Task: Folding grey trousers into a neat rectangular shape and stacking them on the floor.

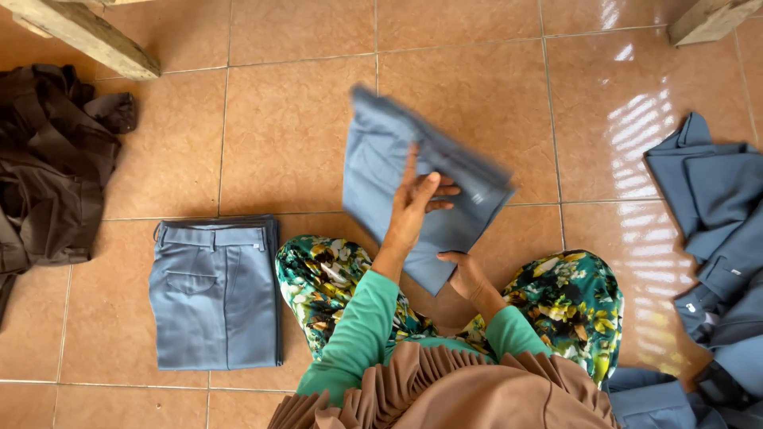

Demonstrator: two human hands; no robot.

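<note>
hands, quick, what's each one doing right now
Left hand: open, flat against the blue-grey trousers.
Right hand: closed on the lower edge of the same trousers.

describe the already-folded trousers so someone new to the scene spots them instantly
Start at the tiled floor and look just beyond the person's left knee. The folded blue-grey trousers lie there flat, a neat rectangle, waistband away from the person. The dark brown heap and the blue heap are rumpled, not folded.
</note>
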